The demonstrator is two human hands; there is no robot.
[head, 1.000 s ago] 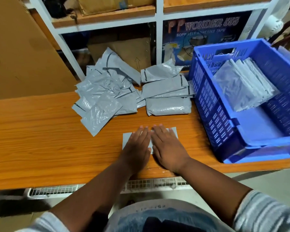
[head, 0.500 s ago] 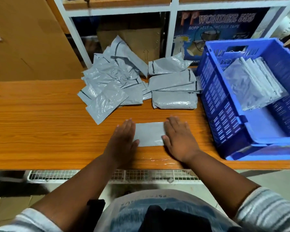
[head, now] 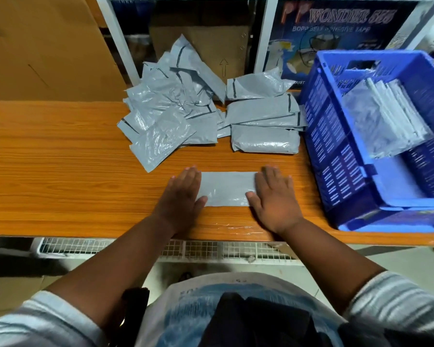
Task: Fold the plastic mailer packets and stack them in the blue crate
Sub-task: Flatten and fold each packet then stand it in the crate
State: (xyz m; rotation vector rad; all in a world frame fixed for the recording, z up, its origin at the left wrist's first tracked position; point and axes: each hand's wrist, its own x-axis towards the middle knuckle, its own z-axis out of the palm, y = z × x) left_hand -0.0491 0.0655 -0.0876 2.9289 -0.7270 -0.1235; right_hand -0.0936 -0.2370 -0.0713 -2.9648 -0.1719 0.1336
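Nearby, loose mailers (head: 176, 116) lie beside blue crate (head: 336, 151)

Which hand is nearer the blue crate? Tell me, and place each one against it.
Right. The right hand lies flat on the folded mailer's right end, just left of the blue crate. The left hand presses the mailer's far end, farther away.

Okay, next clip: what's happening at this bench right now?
A person is flattening one grey mailer packet on the wooden table, left hand and right hand pressing flat on its two ends. A loose pile of packets waits behind it. The blue crate to the right already holds a stack of folded packets.
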